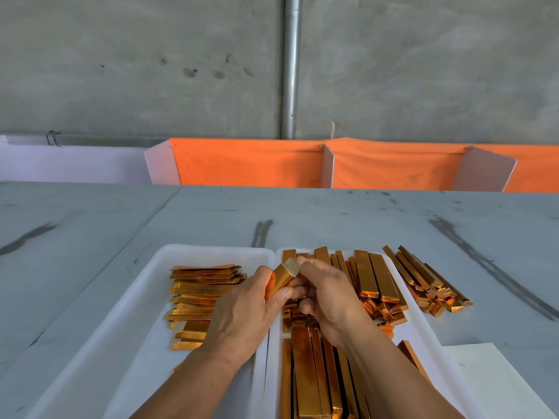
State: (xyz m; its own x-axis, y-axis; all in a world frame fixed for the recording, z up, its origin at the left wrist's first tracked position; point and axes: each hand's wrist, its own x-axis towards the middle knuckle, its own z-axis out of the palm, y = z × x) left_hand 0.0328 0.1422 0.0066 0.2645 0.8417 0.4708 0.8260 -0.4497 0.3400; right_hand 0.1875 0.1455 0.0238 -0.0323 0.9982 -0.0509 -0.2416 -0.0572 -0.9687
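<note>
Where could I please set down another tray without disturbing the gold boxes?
The grey table beyond both trays is bare, as is the left tray left of its flat stack. The right tray and the loose pile beside it are crowded.

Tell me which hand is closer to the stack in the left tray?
Left. The left hand covers part of that stack; the right hand is over the right tray.

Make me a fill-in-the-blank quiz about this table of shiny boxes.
1. The left hand and right hand hold one box of ___ colour.
2. The left tray and right tray are both ___.
3. The cloth behind the table is ___.
Missing words: gold; white; orange.
</note>
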